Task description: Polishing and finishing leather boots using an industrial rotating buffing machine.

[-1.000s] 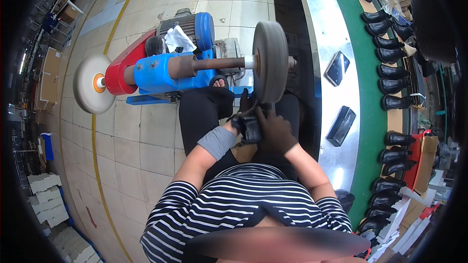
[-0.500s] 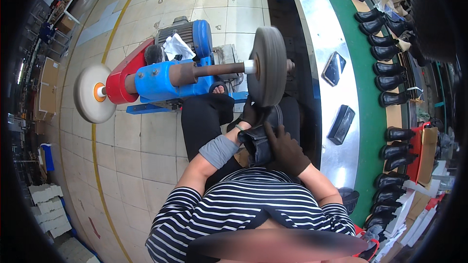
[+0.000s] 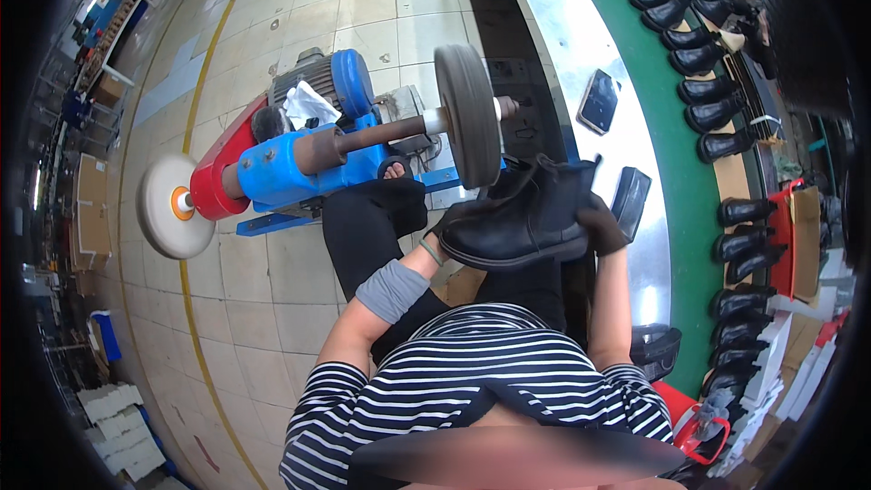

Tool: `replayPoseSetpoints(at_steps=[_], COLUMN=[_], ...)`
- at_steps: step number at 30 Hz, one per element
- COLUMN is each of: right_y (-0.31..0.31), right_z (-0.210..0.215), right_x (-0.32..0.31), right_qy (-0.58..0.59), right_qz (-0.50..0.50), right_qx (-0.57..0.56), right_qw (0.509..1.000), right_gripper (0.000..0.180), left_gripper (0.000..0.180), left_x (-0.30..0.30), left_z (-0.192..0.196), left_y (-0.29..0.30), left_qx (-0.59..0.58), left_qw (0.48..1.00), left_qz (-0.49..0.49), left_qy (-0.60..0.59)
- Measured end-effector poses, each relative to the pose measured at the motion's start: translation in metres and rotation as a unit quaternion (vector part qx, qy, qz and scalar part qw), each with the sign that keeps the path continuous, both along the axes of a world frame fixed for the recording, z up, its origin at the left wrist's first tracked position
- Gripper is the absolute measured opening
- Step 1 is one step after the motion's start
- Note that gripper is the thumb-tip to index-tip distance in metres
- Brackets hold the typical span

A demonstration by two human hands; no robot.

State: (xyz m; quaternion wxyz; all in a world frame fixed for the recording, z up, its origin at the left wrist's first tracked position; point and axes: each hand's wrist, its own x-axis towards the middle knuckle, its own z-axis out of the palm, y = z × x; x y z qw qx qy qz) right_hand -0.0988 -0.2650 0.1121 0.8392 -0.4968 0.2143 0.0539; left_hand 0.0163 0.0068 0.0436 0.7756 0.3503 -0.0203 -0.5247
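A black ankle boot (image 3: 522, 229) lies sideways above my lap, its toe to the left and its sole edge toward me. My left hand (image 3: 445, 220), in a dark glove, is closed round the toe end, with its fingers partly hidden behind the boot. At the heel, my right hand (image 3: 601, 226), also in a dark glove, grips the boot from the right. Just beyond the boot stands a dark grey buffing wheel (image 3: 468, 118) on a shaft. The wheel looks apart from the boot, though the boot top partly overlaps its lower edge.
The blue and red machine (image 3: 290, 163) carries a white wheel (image 3: 168, 207) at its left end. A metal bench (image 3: 626, 295) on my right holds a phone (image 3: 599, 102) and a black case (image 3: 631, 204). Beyond, black boots (image 3: 717, 113) line a green surface (image 3: 685, 263).
The boot has turned from upright between my hands to sideways, its toe now left. My right hand has moved right to the heel. The whole view has shifted slightly.
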Motion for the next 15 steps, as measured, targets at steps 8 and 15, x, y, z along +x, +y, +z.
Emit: replayPoseSetpoints(at_steps=[8,15], right_y=[0.048,0.064], right_z=[-0.132,-0.118], right_x=[0.048,0.1], right_qy=[-0.051,0.102], right_qz=[0.021,0.117], right_qx=[-0.059,0.101], right_qw=[0.997,0.983], right_gripper=[0.049,0.036], left_gripper=[0.032,0.052], left_x=[0.007,0.02], left_z=[-0.025,-0.103], left_y=[-0.017,-0.005], left_qx=[-0.16,-0.11], left_qw=[0.947,0.992], left_qz=[-0.009,0.05], left_qy=[0.279,-0.048])
